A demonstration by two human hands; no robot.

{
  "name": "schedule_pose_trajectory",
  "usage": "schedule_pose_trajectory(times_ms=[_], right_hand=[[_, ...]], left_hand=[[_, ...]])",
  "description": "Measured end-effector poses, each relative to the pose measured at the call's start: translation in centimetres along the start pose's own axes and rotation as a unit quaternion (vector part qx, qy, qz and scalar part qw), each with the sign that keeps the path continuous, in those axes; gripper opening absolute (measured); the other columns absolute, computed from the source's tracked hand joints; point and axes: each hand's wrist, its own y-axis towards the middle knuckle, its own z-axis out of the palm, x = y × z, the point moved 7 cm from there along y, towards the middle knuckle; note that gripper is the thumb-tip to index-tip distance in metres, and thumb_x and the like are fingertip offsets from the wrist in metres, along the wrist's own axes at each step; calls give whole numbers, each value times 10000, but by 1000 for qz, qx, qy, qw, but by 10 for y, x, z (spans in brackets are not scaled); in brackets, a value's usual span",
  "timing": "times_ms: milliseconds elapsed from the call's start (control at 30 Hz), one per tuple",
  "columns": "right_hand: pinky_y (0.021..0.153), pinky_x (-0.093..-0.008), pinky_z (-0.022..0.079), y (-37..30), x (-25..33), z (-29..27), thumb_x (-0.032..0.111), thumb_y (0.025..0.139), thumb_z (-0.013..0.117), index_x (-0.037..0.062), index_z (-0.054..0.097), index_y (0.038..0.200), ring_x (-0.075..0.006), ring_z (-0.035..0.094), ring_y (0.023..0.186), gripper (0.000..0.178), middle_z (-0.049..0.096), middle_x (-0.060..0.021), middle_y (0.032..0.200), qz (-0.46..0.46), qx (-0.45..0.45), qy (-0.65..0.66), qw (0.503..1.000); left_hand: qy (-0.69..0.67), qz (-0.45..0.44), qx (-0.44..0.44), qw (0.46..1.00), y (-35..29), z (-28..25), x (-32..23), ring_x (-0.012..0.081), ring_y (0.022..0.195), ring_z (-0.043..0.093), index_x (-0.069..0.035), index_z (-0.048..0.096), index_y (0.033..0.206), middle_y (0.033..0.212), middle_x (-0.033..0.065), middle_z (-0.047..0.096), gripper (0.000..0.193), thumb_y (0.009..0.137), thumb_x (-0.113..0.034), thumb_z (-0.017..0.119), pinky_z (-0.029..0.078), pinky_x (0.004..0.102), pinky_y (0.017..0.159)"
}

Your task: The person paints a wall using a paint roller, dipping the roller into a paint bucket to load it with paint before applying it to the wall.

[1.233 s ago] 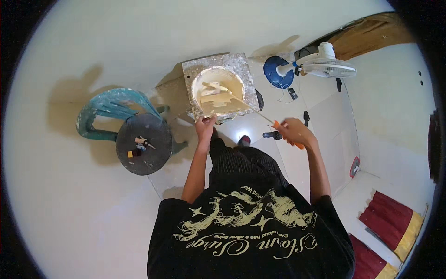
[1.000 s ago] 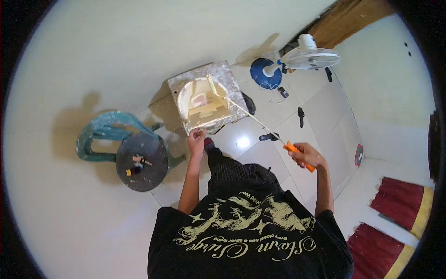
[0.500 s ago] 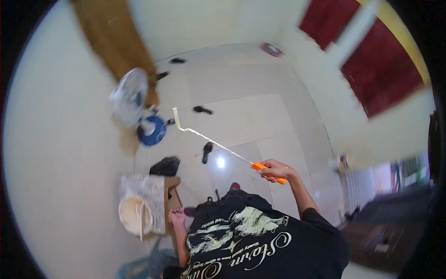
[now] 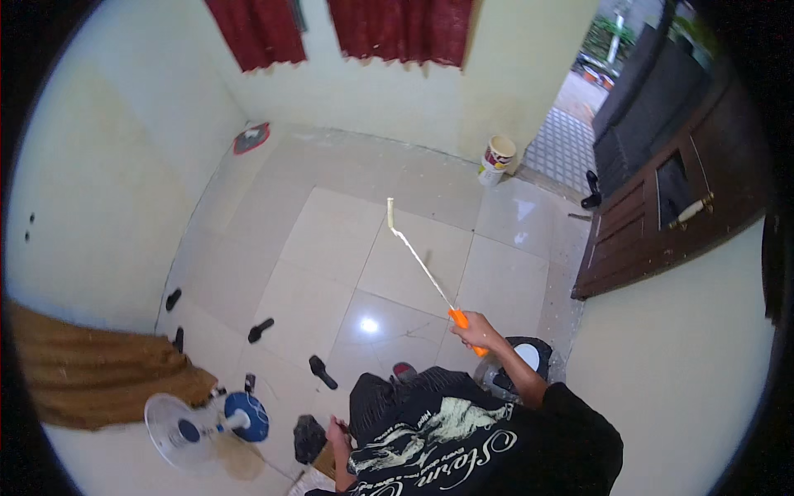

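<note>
A small paint roller point(image 4: 424, 269) is in my right hand point(image 4: 477, 329), with my fingers wrapped round its orange handle. Its thin, pale-coated rod slants up and left over the floor to a narrow, cream-coloured roller head point(image 4: 390, 213), which touches no wall. Down at my left side, my left hand point(image 4: 336, 431) hangs beside my leg with loosely bent fingers and no visible object in it. A black plastic bag point(image 4: 309, 439) lies just left of that hand. Part of a brown wooden piece point(image 4: 327, 461) shows below it.
A standing fan point(image 4: 188, 430) with a blue base is at the lower left, near a brown curtain point(image 4: 99, 372). Black sandals point(image 4: 323, 373) lie on the tiles. A paint bucket point(image 4: 498, 155) stands beside the open doorway and brown door point(image 4: 641, 207). Red curtains point(image 4: 405, 29) hang ahead.
My view has turned right, bringing the doorway and door into sight. The pail on the table has left view. The roller stays in my right hand and now points more steeply upward.
</note>
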Motion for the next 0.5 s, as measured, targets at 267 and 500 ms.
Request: schedule_pose_trajectory(times_ms=[267, 500], right_hand=[[376, -250, 397, 38, -18, -67, 123, 803, 502, 27, 412, 1031, -92, 460, 446, 264, 461, -27, 642, 26, -57, 274, 960], [369, -224, 335, 124, -18, -140, 111, 760, 496, 40, 442, 779, -75, 404, 422, 91, 432, -6, 594, 88, -121, 301, 942]], left_hand=[[244, -60, 44, 967, 93, 83, 1, 187, 450, 452, -31, 456, 748, 542, 66, 426, 297, 848, -307, 408, 338, 295, 373], [274, -111, 110, 949, 128, 285, -4, 202, 458, 491, -50, 462, 677, 575, 98, 512, 264, 828, -257, 395, 370, 304, 384]])
